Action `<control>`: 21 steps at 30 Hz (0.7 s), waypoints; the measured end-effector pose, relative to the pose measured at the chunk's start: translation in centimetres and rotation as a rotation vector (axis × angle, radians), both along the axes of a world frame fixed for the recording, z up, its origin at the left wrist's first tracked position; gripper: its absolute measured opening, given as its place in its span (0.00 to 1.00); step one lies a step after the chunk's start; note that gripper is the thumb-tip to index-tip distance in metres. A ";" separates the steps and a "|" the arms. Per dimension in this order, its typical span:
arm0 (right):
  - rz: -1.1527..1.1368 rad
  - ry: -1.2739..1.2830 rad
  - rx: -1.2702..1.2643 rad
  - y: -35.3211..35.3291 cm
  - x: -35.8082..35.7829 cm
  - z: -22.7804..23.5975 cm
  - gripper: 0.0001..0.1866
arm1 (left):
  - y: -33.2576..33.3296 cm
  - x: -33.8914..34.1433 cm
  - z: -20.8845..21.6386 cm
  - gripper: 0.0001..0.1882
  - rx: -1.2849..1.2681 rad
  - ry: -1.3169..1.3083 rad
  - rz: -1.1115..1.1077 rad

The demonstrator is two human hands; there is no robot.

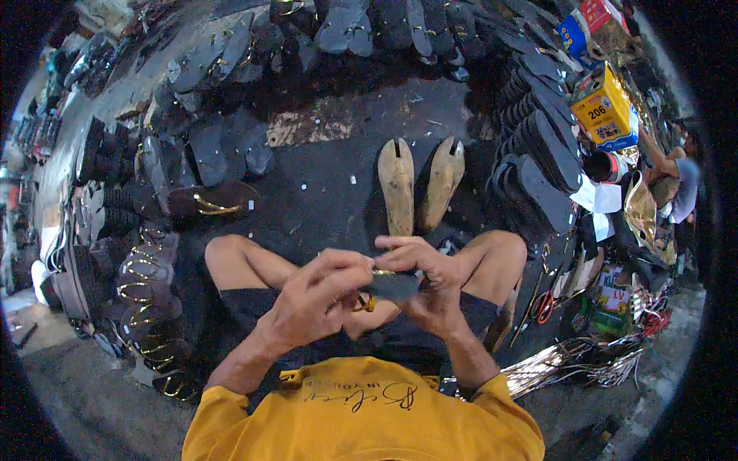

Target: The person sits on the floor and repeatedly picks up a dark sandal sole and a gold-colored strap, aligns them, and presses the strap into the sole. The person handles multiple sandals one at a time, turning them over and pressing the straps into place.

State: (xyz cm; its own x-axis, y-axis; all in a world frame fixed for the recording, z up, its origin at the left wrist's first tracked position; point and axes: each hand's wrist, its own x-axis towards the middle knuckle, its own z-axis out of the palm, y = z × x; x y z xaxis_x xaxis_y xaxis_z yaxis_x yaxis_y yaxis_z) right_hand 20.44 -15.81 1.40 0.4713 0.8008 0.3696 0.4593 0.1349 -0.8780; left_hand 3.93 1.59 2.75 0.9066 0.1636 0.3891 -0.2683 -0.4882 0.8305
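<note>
Above my lap, my left hand [323,298] and my right hand [430,276] hold a dark sandal sole [396,286] between them. The left fingers are bent and pinch at its left end, where a bit of gold strap shows. Around its right end my right hand is wrapped, thumb and fingers closed. Part of the sole is hidden by the fingers. Just beyond my hands, two wooden shoe lasts [397,184] lie side by side on the dark floor mat. Left of them rests a brown sandal [215,202] with gold straps.
Stacks of dark soles [538,123] curve along the right and far side. Gold-strapped sandals [146,296] line the left. A yellow box [606,107] stands far right, near another person [676,177]. Red-handled scissors [545,306] and a bundle of shiny strips [569,365] lie at right.
</note>
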 end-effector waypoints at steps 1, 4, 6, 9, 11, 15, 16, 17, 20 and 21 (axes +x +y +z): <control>-0.028 0.088 0.044 0.2 0.0 -1.3 0.20 | 0.8 0.5 -0.4 0.30 -0.013 0.108 0.133; -0.587 0.561 -0.177 0.4 7.0 -6.7 0.36 | 4.6 2.7 -1.9 0.28 -0.424 0.278 0.340; -0.842 0.023 -0.874 -0.5 8.1 -15.8 0.57 | 7.9 3.9 -4.0 0.30 -1.168 0.135 0.181; -0.703 0.160 -0.428 -0.7 7.8 -17.3 0.54 | 8.1 5.0 -4.0 0.43 -1.401 0.029 0.124; -0.668 0.681 -0.225 -1.5 7.4 -13.1 0.48 | 9.2 4.6 -5.4 0.32 -1.581 -0.119 0.214; -0.500 1.091 -0.036 -5.8 0.1 -4.4 0.42 | 10.5 2.5 -6.0 0.24 -1.506 -0.339 0.531; -0.503 1.124 -0.087 -5.9 -1.6 -3.2 0.42 | 10.9 2.4 -6.0 0.23 -1.460 -0.382 0.570; -0.512 1.158 -0.140 -5.7 -3.6 -2.0 0.42 | 10.9 2.2 -6.0 0.23 -1.416 -0.420 0.606; -0.415 1.125 -0.275 -4.7 -6.0 -1.7 0.35 | 10.3 2.4 -4.9 0.24 -1.218 -0.480 0.546; -0.345 0.984 -0.296 -4.1 -6.3 -1.8 0.32 | 9.8 2.4 -4.5 0.24 -1.157 -0.485 0.519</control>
State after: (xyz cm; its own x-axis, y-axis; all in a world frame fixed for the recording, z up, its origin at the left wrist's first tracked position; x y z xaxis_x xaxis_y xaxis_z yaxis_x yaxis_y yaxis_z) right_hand 14.14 -19.88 -0.35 0.6720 0.5636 -0.4803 -0.4921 -0.1448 -0.8584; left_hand 6.35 11.38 -1.76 0.4531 0.8896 0.0572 -0.6485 0.2850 0.7058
